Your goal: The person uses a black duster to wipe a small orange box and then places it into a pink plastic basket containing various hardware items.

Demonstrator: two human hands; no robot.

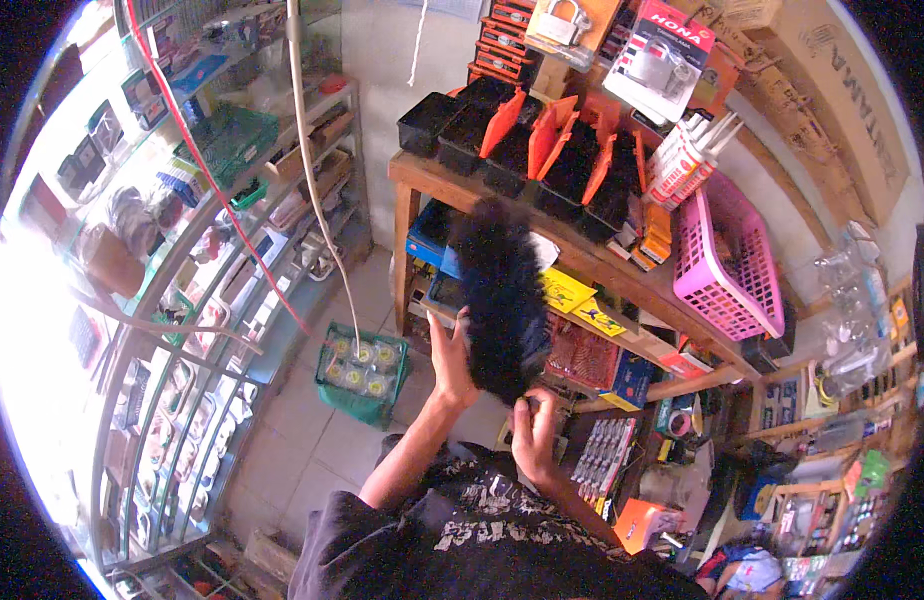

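A dark, fluffy duster (pixel 503 300) stands in front of me between my two hands, its top reaching up to the front of a wooden shelf unit (pixel 462 184). My left hand (pixel 453 358) lies against the duster's left side, thumb and fingers apart; whether it grips is unclear. Around the duster's lower end the fingers of my right hand (pixel 533 427) are curled; a handle cannot be made out. Black plastic bins (pixel 462 139) with orange dividers (pixel 552 135) stand on the unit's top, just beyond the duster.
A pink plastic basket (pixel 732 262) and white tubes (pixel 683 161) stand on the unit's right part. Packaged padlocks (pixel 661 60) hang above. On the tiled floor sits a green crate (pixel 361 375) of round items. A glass display case (pixel 184 300) curves along the left, with cords hanging before it.
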